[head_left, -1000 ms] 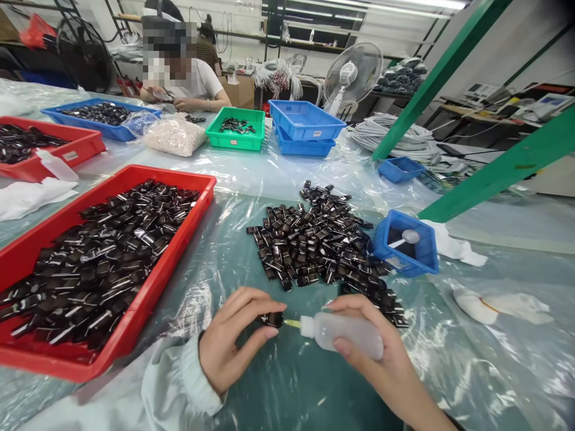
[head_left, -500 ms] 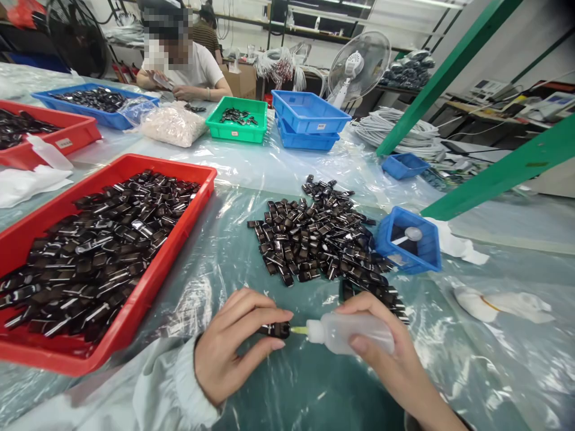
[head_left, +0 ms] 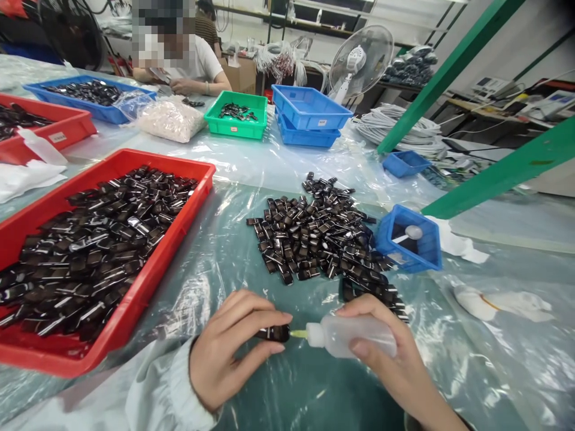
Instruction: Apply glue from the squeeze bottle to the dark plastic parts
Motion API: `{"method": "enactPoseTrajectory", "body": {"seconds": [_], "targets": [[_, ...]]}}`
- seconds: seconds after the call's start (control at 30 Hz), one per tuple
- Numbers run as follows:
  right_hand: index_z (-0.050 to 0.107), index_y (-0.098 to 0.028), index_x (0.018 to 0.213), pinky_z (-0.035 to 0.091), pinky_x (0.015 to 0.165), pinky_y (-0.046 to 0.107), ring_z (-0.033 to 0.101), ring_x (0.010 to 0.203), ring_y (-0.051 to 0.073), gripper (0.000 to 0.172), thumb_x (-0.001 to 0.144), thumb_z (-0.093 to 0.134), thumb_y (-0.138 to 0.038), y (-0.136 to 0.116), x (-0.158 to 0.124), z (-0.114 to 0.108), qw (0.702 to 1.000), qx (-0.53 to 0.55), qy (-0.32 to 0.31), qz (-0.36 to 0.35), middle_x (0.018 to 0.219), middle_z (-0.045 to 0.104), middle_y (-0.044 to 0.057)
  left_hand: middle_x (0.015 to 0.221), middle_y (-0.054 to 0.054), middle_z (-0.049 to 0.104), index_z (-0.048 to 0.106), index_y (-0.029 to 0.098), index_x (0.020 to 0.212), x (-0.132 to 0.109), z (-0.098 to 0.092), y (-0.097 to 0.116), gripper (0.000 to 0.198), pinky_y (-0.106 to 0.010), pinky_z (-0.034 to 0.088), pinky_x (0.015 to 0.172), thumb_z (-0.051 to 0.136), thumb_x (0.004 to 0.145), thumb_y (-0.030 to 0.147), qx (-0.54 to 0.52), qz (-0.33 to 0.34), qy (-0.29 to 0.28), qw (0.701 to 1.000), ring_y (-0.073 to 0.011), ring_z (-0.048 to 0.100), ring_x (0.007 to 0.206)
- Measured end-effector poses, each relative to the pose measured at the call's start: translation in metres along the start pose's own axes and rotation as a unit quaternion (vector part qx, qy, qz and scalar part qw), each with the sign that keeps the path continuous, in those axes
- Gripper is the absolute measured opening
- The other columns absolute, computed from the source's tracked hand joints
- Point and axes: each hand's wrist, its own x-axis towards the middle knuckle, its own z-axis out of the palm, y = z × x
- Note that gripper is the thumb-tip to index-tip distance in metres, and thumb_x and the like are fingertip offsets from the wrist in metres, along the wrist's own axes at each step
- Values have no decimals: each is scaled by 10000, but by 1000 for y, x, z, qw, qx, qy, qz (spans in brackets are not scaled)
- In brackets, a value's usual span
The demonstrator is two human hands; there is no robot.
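My left hand (head_left: 240,347) pinches a small glossy black plastic part (head_left: 277,333) between thumb and fingers, its end pointing right. My right hand (head_left: 386,353) is wrapped round a translucent white squeeze bottle (head_left: 354,335) lying sideways. The bottle's thin yellowish nozzle tip (head_left: 298,333) is at the end of the black part; whether it touches I cannot tell. Beyond my hands lies a loose pile of similar black parts (head_left: 314,233) on the plastic-covered table. A large red tray (head_left: 179,239) full of such parts stands at the left.
A small blue bin (head_left: 417,257) with a white spoon stands right of the pile, near a crumpled white cloth (head_left: 503,303). Farther back are a green tray (head_left: 236,129), stacked blue trays (head_left: 309,114) and a bag of pale pieces (head_left: 168,121). A person (head_left: 202,66) sits across the table.
The view has shifted slightly. Both hands keep their grips, and the black part and bottle nozzle stay end to end, with the part appearing slightly rotated.
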Motion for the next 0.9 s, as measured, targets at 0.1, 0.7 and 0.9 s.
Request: {"method": "enactPoseTrajectory", "body": {"seconds": [0.1, 0.7, 0.9], "targets": [[636, -271, 859, 429, 444, 233, 572, 535, 165, 262, 794, 615, -524, -1, 0, -1, 1000, 13, -12, 5, 713, 628, 16, 938, -72, 617, 580, 220, 1141, 0, 0, 0, 224, -340, 449, 752, 506, 932, 254, -1, 5, -4, 1000, -197, 549, 857], [606, -290, 919, 424, 435, 225, 581, 534, 160, 267, 825, 574, -538, -7, -1, -5, 999, -16, -22, -30, 725, 636, 8, 946, -58, 625, 576, 201, 1101, -2, -1, 2, 188, -315, 440, 757, 533, 919, 230, -6, -9, 1, 1000, -178, 555, 858], [594, -291, 946, 465, 430, 195, 611, 535, 140, 260, 843, 559, -527, -10, -4, 3, 993, -66, 21, -93, 758, 640, -5, 941, -45, 617, 574, 200, 1111, -4, 0, 2, 211, -298, 430, 751, 565, 902, 224, -28, -29, 15, 999, -168, 553, 861]]}}
